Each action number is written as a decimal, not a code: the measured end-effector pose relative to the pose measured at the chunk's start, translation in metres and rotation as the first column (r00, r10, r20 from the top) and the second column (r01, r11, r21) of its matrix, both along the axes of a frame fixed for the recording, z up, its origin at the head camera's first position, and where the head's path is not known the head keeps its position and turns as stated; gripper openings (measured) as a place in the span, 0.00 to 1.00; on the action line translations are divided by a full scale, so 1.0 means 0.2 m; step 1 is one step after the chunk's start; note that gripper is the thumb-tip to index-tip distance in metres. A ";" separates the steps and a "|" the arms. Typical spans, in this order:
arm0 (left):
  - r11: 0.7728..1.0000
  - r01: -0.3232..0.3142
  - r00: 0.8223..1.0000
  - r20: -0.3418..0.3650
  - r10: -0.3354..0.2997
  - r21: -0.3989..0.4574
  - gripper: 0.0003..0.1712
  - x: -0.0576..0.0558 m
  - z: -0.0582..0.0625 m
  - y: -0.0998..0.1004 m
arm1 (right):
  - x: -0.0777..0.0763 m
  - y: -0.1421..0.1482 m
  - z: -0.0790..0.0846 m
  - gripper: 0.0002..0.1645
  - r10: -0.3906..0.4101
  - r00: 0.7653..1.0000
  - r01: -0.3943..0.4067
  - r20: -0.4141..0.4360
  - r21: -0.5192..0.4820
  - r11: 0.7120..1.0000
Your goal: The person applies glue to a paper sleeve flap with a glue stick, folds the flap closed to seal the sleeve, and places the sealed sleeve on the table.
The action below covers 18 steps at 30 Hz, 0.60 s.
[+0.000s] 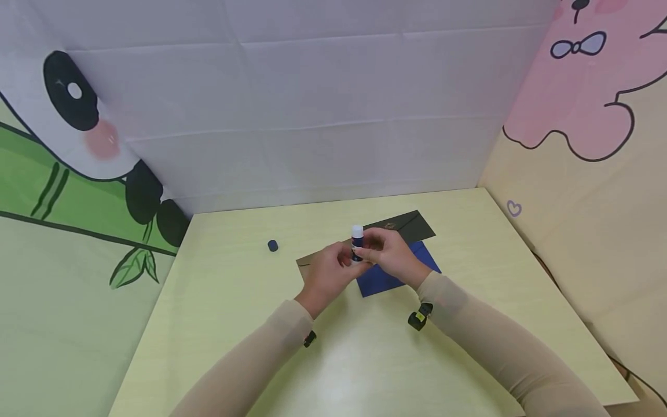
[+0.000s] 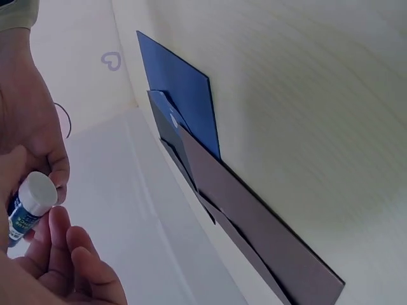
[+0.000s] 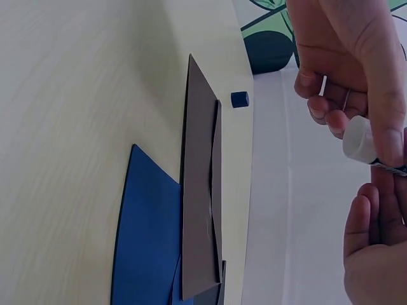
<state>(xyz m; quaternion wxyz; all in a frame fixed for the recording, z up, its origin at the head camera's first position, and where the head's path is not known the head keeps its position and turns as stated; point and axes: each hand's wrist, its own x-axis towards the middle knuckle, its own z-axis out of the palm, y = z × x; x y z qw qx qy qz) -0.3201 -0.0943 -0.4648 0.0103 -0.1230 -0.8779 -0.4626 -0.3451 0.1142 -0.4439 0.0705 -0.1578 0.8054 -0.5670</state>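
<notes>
A glue stick (image 1: 356, 244) with a dark blue body and white ends stands upright between both hands, above the table. My left hand (image 1: 329, 269) holds it low down, thumb near its white base (image 2: 38, 192). From the other side, my right hand (image 1: 392, 255) pinches the body between thumb and fingers. Its dark blue cap (image 1: 272, 245) is off and rests on the table to the left. Beneath and behind the hands lie a blue envelope (image 1: 383, 282), a black envelope (image 1: 417, 227) and a brown envelope (image 3: 198, 190), overlapping one another.
The pale wooden table (image 1: 208, 324) meets a white cloth wall (image 1: 323, 145) at the back. Printed cloth panels flank it left and right. A dark cable (image 1: 547, 269) runs along the table's right edge.
</notes>
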 end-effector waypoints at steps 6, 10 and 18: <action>0.998 -0.046 0.999 -0.014 0.046 -0.032 0.23 0.01 0.02 0.01 | 0.01 0.00 0.00 0.18 0.001 1.000 -0.001 -0.004 0.001 1.000; 0.999 -0.039 0.999 0.017 0.039 -0.025 0.22 0.01 0.03 0.01 | 0.00 -0.01 0.00 0.17 -0.001 1.000 0.001 -0.002 -0.003 1.000; 0.997 0.041 0.995 0.093 -0.048 0.069 0.17 0.00 0.03 0.00 | 0.00 0.00 -0.01 0.17 0.006 1.000 -0.006 -0.008 -0.007 1.000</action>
